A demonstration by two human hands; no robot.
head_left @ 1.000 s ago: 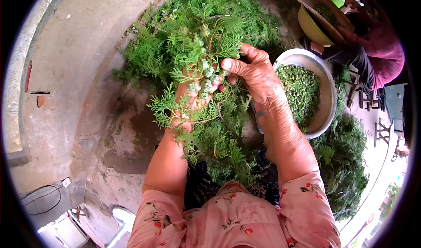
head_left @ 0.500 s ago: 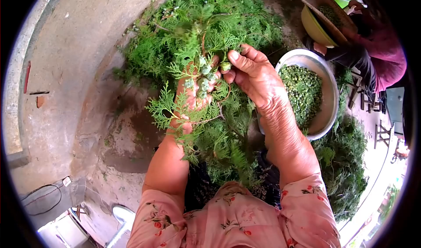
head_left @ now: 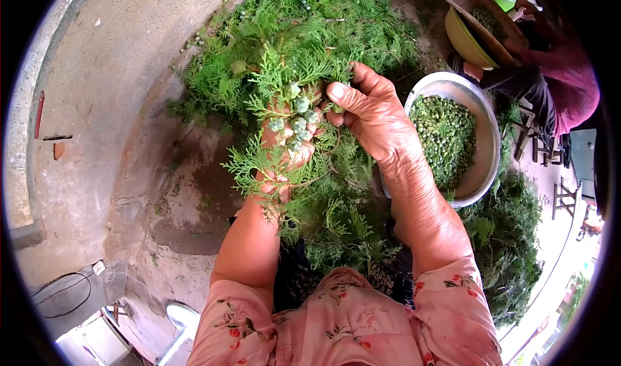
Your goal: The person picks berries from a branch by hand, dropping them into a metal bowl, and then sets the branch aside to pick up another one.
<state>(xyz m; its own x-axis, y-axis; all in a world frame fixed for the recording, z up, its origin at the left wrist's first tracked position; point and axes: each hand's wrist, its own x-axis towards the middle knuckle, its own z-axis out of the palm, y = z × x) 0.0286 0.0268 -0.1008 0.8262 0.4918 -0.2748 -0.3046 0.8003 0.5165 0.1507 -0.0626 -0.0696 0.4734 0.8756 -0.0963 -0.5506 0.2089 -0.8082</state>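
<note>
Concrete floor [head_left: 149, 62] fills the left of the frame, w/ a big heap of cut greenery [head_left: 362, 33] at top centre. Mid-frame, my L hand [head_left: 297, 155] is clamped round a leafy branch [head_left: 284, 75] from below, partly hidden by it — held up, I'd judge, so the blue-green cones [head_left: 300, 121] face me & sit within reach of the other hand. My R hand [head_left: 381, 117] is right beside that cluster, thumb & fingers bent in close at the branch's edge; can't tell if they're pinching a cone, leaves or nothing. Just right of that forearm stands a metal basin [head_left: 484, 149] w/ lots of small green cones [head_left: 446, 130] inside — prob. put there for easy reach. More greenery [head_left: 508, 249] lies lower right. Upper right, another person [head_left: 572, 94] in dark pink is beside a yellow bowl [head_left: 460, 39].
</note>
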